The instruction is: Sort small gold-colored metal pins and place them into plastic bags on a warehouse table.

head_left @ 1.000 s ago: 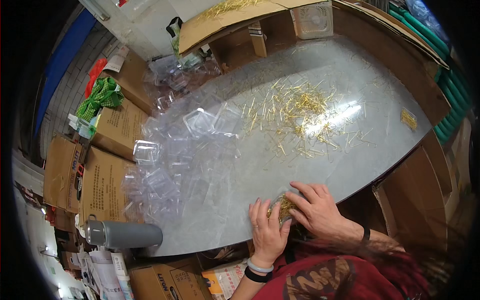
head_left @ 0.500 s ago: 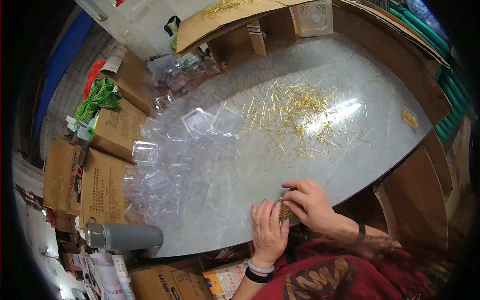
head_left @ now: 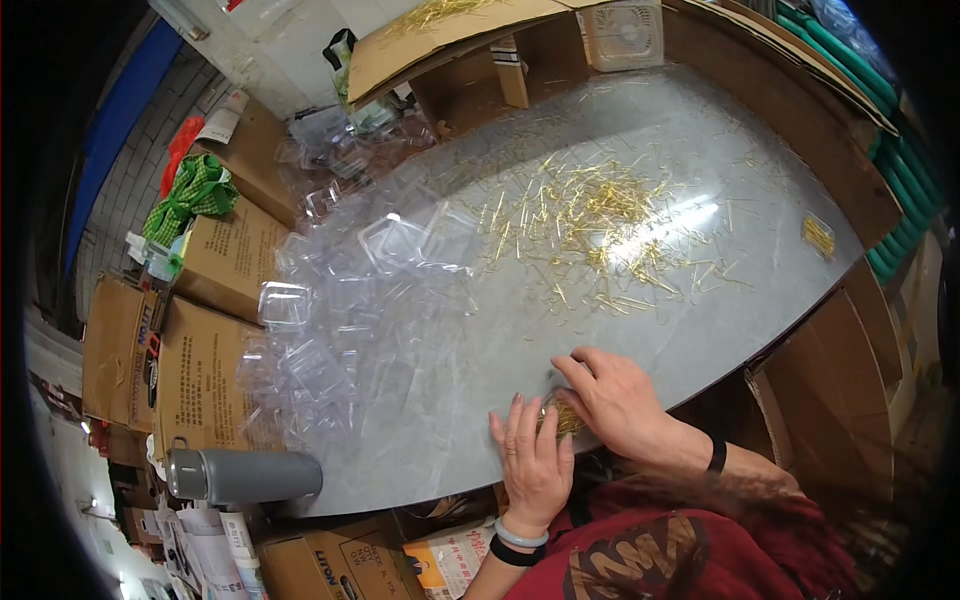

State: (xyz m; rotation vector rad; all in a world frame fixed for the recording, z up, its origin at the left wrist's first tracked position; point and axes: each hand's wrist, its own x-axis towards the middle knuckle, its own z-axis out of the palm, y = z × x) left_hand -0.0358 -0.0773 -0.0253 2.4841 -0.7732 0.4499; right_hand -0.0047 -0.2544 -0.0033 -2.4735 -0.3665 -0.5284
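Observation:
At the table's near edge, a small clear plastic box of thin gold wire hooks [head_left: 567, 417] sits between my two hands. My left hand [head_left: 534, 462] lies along its left side, fingers fairly straight and thumb at the near side, closed on it. From the right, my right hand [head_left: 612, 402] bends over the box, its lower fingers on the hooks and its upper fingers reaching past the far side. The hands partly hide the box. Farther off lies a loose heap of the same gold hooks [head_left: 610, 205] on the grey table [head_left: 450, 420].
Many clear plastic boxes [head_left: 320, 370] are piled along the left. A grey bottle [head_left: 250, 474] lies at the near left edge. One filled box [head_left: 818, 236] sits at the far right. Cardboard walls [head_left: 780, 120] and a white fan [head_left: 626, 38] line the back.
My right hand has shifted slightly up and left over the box. The left fingers have spread a little, and more of the hooks shows between the hands.

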